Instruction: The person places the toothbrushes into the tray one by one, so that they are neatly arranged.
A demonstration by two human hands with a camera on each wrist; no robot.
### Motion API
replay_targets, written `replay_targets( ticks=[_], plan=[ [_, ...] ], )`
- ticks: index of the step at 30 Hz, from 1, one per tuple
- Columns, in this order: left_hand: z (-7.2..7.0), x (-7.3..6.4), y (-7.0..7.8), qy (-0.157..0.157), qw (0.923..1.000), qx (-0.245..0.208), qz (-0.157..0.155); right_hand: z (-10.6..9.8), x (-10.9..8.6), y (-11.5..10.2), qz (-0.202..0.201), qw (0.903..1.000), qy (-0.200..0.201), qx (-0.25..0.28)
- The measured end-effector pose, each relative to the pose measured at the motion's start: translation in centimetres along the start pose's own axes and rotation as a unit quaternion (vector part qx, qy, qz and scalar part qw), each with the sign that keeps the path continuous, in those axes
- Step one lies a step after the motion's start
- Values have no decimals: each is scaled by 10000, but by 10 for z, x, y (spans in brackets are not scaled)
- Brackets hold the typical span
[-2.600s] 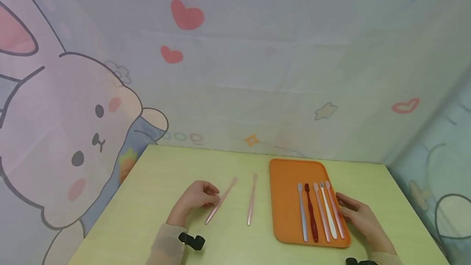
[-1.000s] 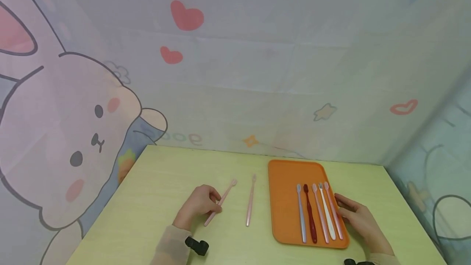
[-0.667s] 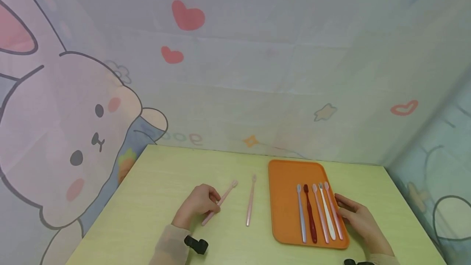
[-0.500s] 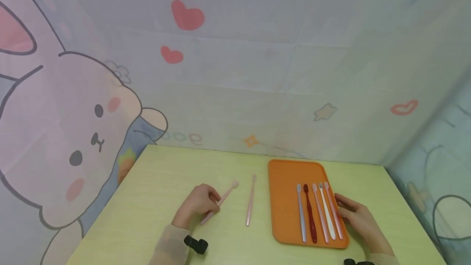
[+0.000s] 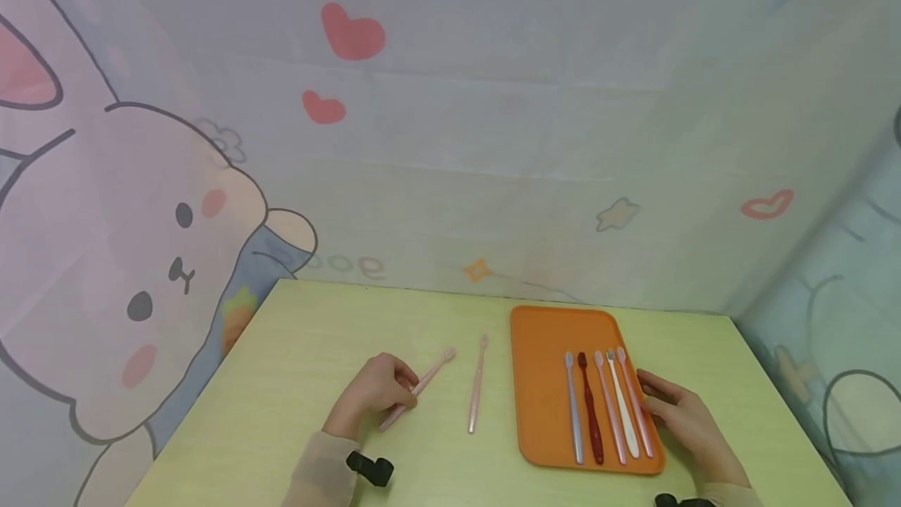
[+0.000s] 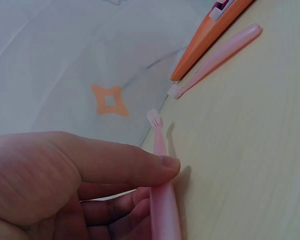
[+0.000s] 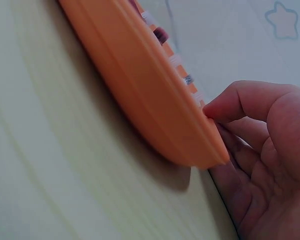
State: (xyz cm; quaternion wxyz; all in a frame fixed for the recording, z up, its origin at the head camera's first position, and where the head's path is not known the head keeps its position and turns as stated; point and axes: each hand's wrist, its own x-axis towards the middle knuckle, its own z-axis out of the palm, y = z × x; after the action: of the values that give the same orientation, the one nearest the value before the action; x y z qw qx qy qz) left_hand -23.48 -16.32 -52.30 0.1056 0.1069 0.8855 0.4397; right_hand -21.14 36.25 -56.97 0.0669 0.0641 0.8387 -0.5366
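My left hand (image 5: 376, 390) pinches a pink toothbrush (image 6: 165, 210) by its handle between thumb and fingers; the white-bristled head points away to the right. A second pink toothbrush (image 5: 476, 390) lies on the table just right of it. Further right, an orange tray (image 5: 538, 382) holds a row of toothbrushes: a blue-grey one (image 5: 574, 413), a dark red one (image 5: 591, 413), a pink one (image 5: 611, 413), a white one (image 5: 624, 409) and another pink one (image 5: 637, 405). At the tray's right edge, my right hand (image 5: 686, 417) grips the rim, thumb on top, other fingertips partly hidden.
The pale yellow-green table (image 5: 303, 350) meets a printed cloth backdrop (image 5: 450, 178) with a rabbit and hearts at its far edge. More cloth hangs on the right. A black strap device (image 5: 371, 468) sits on the left wrist.
The left thumb has closed round the pink toothbrush, whose handle end has swung slightly left. The view has shifted slightly. My right hand has stayed at the tray's edge.
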Motion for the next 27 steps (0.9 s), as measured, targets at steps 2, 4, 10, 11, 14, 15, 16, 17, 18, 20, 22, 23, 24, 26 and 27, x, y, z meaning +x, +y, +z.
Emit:
replay_targets(
  ticks=[2, 4, 10, 11, 14, 15, 16, 17, 18, 20, 22, 23, 24, 26, 27],
  plan=[
    [0, 0, -1, -15, 10000, -35, -51, 0, -1, -1, -43, 10000, -17, 47],
    [-1, 0, -1, -22, 9999, -103, -128, 0, -2, -3, -73, 9999, -29, 94],
    [-2, 1, -1, 31, 9996, -170, -213, 0, -3, -5, -133, 9998, -16, 126],
    [-2, 1, -1, 37, 9997, -155, -210, 1, -3, -5, -140, 9998, -20, 107],
    [-3, 1, -1, 44, 9997, -166, -171, 1, -2, -5, -132, 9999, -15, 104],
    [-3, 2, -1, 51, 9997, -176, -161, 1, -1, -5, -135, 9999, -28, 99],
    [-3, 2, -2, 63, 9997, -188, -147, 1, -1, -5, -117, 9999, -23, 119],
    [-4, 3, -2, 74, 9997, -187, -140, 1, -1, -5, -105, 9999, -20, 132],
    [-4, 3, -3, 91, 9997, -193, -129, 1, -1, -5, -99, 9999, -16, 131],
    [-3, 4, -4, 130, 9996, -180, -148, 1, -1, -5, -100, 9999, -21, 119],
    [-3, 6, -5, 155, 9995, -202, -176, 1, -1, -5, -104, 9999, -8, 107],
    [-2, 6, -5, 165, 9995, -208, -187, 1, -2, -5, -92, 9999, 3, 110],
    [-2, 7, -5, 168, 9994, -236, -194, 1, -2, -5, -101, 9999, -2, 88],
    [-2, 7, -5, 157, 9992, -320, -198, 1, -3, -6, -76, 9999, 15, 90],
    [-2, 7, -4, 156, 9990, -378, -204, 1, -3, -6, -60, 9999, 26, 97]
  ],
)
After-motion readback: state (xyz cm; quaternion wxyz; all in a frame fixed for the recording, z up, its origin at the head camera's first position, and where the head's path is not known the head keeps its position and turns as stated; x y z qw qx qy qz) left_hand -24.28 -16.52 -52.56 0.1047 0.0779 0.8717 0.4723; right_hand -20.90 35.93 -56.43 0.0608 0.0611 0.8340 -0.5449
